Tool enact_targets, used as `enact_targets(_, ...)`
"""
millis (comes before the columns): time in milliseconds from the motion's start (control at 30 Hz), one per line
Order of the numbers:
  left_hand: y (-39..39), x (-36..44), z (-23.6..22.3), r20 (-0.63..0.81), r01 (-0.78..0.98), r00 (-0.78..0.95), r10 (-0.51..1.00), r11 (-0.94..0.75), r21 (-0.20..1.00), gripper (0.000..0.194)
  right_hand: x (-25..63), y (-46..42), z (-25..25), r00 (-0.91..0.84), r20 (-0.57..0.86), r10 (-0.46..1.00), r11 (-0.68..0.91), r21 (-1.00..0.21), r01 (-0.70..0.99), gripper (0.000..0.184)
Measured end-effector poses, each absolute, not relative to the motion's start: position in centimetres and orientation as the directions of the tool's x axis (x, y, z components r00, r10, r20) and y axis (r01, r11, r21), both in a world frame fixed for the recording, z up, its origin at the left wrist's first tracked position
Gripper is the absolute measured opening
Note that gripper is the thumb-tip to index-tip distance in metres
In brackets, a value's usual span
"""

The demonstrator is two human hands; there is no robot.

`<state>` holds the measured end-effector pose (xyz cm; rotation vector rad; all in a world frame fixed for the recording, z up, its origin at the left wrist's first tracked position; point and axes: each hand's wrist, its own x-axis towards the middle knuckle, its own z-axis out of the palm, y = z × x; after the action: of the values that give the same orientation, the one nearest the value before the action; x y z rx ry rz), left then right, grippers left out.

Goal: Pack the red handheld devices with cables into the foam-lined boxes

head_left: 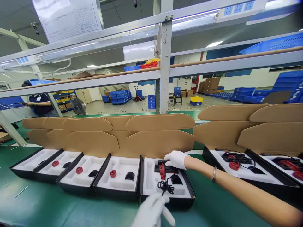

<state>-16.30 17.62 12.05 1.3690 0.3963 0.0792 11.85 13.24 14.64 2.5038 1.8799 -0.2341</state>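
A row of open black boxes with white foam inserts stands on the green bench. My right hand (175,159), in a white glove, presses on a black and red device (162,169) at the far end of the fifth box (190,193). My left hand (152,211), also gloved, pinches a coiled black cable (165,186) at that box's near edge. A black comb-like part (176,179) lies in the same insert.
To the left, boxes such as one (118,178) hold a red round part (113,173) and a black part (129,176). Two filled boxes (239,167) stand at right. Brown cardboard lids (151,134) rise behind. A person (41,104) stands far left.
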Motion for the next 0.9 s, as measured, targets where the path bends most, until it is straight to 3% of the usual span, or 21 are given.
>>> enact_targets(67, 19.3, -16.0, 14.8, -0.163, 0.162, 0.938, 0.305, 0.027, 0.986, 0.032, 11.0, 11.5, 16.3, 0.202, -0.087, 0.976, -0.219, -0.292, 0.931, 0.064)
enact_targets(133, 21.2, -14.4, 17.6, -0.003, 0.085, 0.948, 0.319, -0.245, 0.966, 0.026, 9.6, 10.4, 17.8, 0.086, -0.034, 0.996, -0.089, -0.6, 0.795, 0.081)
enact_targets(200, 22.9, -11.5, 19.4, 0.25, 0.027, 0.904, 0.347, -0.629, 0.777, 0.027, 7.7, 10.5, 18.1, 0.161, 0.045, 0.986, -0.029, -0.902, 0.432, 0.062)
enact_targets(267, 23.8, -7.7, 19.6, 0.453, 0.09, 0.833, 0.317, -0.886, 0.455, 0.032, 5.8, 11.1, 16.9, 0.399, 0.033, 0.916, 0.027, -0.999, 0.022, 0.034)
enact_targets(333, 23.8, -4.4, 18.0, 0.49, 0.15, 0.835, 0.251, -0.96, 0.236, 0.036, 4.3, 11.1, 15.0, 0.518, -0.038, 0.855, 0.098, -0.968, -0.231, 0.033)
enact_targets(433, 22.5, -2.2, 14.4, 0.374, 0.125, 0.911, 0.171, -0.982, 0.145, 0.04, 3.2, 7.1, 13.1, 0.501, -0.115, 0.858, 0.121, -0.902, -0.414, 0.048)
enact_targets(500, 21.2, -2.7, 13.1, 0.335, 0.108, 0.933, 0.135, -0.989, 0.097, 0.044, 3.4, 1.4, 12.9, 0.579, -0.126, 0.806, 0.14, -0.909, -0.392, 0.062)
enact_targets(533, 20.6, -3.2, 13.0, 0.332, 0.092, 0.937, 0.111, -0.993, 0.073, 0.046, 3.8, -2.2, 12.9, 0.635, -0.103, 0.766, 0.115, -0.95, -0.291, 0.063)
enact_targets(600, 19.5, -4.0, 13.8, 0.351, 0.036, 0.936, 0.037, -0.999, 0.011, 0.048, 5.0, -10.2, 12.9, 0.767, -0.047, 0.64, -0.142, -0.988, 0.057, 0.053)
enact_targets(667, 18.2, -4.2, 14.8, 0.419, -0.007, 0.907, -0.035, -0.998, -0.068, 0.047, 6.0, -18.9, 12.3, 0.903, -0.026, 0.428, -0.566, -0.787, 0.245, 0.046)
enact_targets(767, 15.4, -4.0, 14.7, 0.51, -0.117, 0.847, -0.15, -0.988, -0.097, 0.044, 5.7, -30.5, 9.4, 0.99, -0.081, 0.113, -0.855, -0.516, 0.055, 0.032)
enact_targets(900, 10.0, -4.9, 11.0, 0.534, -0.312, 0.791, -0.299, -0.947, -0.069, 0.043, 1.2, -38.3, 1.8, 0.964, -0.261, -0.041, -0.958, -0.264, -0.112, 0.021)
